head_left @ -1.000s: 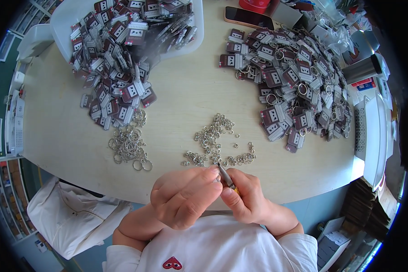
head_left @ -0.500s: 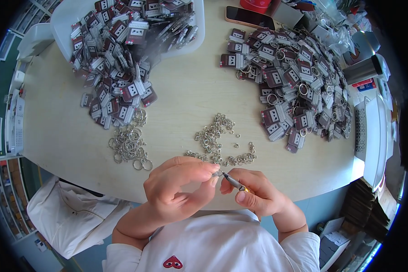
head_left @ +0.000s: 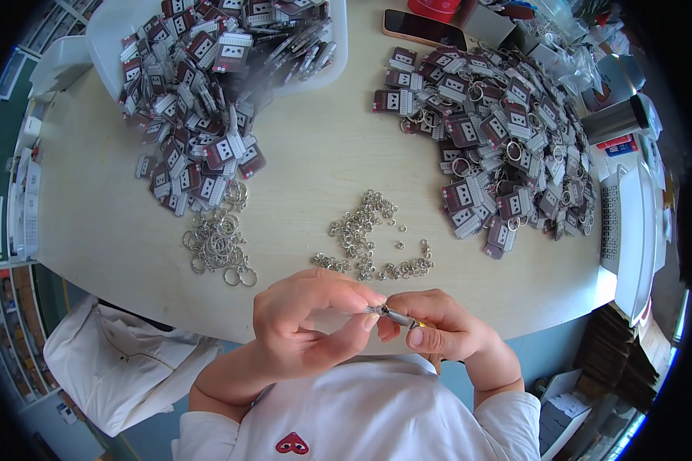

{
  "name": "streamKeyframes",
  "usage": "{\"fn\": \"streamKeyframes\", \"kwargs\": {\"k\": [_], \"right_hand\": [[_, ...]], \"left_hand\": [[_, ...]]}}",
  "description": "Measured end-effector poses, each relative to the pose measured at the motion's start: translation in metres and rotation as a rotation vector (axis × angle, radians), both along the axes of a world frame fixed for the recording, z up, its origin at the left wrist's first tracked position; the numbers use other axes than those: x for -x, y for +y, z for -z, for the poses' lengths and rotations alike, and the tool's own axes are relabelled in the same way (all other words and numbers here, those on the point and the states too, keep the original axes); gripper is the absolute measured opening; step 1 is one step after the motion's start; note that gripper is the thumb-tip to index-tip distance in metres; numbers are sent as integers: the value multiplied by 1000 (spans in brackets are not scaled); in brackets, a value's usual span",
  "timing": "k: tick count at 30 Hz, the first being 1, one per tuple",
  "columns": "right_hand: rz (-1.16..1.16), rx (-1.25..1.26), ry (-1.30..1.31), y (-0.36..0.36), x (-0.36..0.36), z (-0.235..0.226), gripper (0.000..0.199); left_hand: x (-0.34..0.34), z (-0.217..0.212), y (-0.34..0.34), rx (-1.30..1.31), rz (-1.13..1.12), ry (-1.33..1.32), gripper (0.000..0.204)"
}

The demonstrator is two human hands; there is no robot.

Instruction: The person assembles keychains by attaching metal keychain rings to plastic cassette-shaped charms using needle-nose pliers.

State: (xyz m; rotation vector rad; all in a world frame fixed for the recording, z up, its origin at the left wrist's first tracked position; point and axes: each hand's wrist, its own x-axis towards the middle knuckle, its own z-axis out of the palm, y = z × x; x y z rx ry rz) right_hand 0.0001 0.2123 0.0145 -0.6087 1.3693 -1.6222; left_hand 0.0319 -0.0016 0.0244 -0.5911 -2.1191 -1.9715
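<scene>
My left hand (head_left: 307, 319) is closed in a pinch, fingertips and thumb on a small shiny metal piece (head_left: 374, 310), probably a ring, mostly covered by the fingers. My right hand (head_left: 450, 330) grips pliers (head_left: 401, 317) with yellow on the handle. Their metal jaws point left and meet the piece at my left fingertips. Just beyond my hands lies a scatter of small metal rings (head_left: 357, 234). Larger split key rings (head_left: 217, 240) are heaped to the left.
Cassette-pattern tags spill from a white bin (head_left: 340, 54) at far left. A pile of tags with key rings attached (head_left: 507, 146) covers the right side. Behind lies a phone (head_left: 423, 29); a dark tumbler (head_left: 615, 117) and white tray (head_left: 630, 238) stand at the right edge.
Both hands have shifted slightly, with the pinched piece and plier tip now a little lower and to the right. The pliers have turned flatter, and their jaws now meet the piece.
</scene>
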Motion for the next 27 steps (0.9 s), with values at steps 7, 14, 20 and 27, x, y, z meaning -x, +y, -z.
{"fn": "streamKeyframes", "kwargs": {"k": [7,14,20,27], "right_hand": [[-9,-13,73,3,0,1,32],[-18,-66,136,4,0,-4,33],[-26,-117,200,4,-1,-8,26],[-91,-192,176,6,5,-14,25]], "left_hand": [[5,-8,-1,107,-32,108,26],[5,-11,-3,133,-33,126,26],[4,-11,-4,169,-58,143,26],[3,-12,-7,260,-67,142,25]]}}
